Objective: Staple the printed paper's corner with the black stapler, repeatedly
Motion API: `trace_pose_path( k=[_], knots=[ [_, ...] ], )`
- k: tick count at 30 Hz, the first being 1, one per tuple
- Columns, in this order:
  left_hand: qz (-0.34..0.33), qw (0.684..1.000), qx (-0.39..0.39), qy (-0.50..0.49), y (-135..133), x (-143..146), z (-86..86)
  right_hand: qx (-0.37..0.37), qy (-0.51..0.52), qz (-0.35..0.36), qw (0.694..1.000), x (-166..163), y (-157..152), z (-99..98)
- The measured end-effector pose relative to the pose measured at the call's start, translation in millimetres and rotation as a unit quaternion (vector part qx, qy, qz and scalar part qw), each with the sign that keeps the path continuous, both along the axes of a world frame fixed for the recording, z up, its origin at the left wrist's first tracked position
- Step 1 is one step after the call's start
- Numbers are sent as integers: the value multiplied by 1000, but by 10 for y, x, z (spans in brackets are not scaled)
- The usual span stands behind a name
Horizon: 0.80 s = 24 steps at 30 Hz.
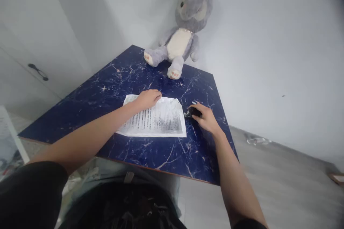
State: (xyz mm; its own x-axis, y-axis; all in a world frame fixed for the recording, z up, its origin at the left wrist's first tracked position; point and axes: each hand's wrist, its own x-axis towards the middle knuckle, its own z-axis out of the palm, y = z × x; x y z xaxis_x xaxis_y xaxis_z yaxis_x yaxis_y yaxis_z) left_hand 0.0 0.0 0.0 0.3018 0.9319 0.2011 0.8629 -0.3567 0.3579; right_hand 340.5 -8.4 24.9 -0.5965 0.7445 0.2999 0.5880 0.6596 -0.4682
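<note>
Printed paper (163, 120) lies on the blue marble-patterned table, its long edge toward me. My left hand (149, 98) rests flat on the paper's far edge with nothing gripped, fingers pointing right. Beside the paper's right edge, my right hand (204, 117) is closed around a small black stapler (195, 111). The stapler's silver metal end points left at the paper's edge; whether it touches the sheet I cannot tell. My fingers cover part of its body.
A grey plush rabbit (179, 43) sits at the table's far edge against the white wall (268, 50). To the left is a white cabinet door with a dark handle (38, 72). A clear plastic-looking item (258, 140) lies on the grey floor at right.
</note>
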Motion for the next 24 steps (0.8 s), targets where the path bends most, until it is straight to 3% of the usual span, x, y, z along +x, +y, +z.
trace_pose_path(
  k=[5,10,12,18,24],
  knots=[
    [-67,997,49,-1,-70,112,5,5,-26,21,999,-65,-68,42],
    [-277,958,32,-65,-351,376,9,1,-38,36,999,-143,-125,35],
    [-328,942,19,-67,-412,434,-29,-1,-31,39,999,-166,-137,29],
    [-356,932,-17,-61,-361,370,-111,-11,-21,42,999,-222,-167,21],
    [-354,931,-76,-38,-308,334,-57,-26,-30,61,997,-279,-232,43]
  ],
)
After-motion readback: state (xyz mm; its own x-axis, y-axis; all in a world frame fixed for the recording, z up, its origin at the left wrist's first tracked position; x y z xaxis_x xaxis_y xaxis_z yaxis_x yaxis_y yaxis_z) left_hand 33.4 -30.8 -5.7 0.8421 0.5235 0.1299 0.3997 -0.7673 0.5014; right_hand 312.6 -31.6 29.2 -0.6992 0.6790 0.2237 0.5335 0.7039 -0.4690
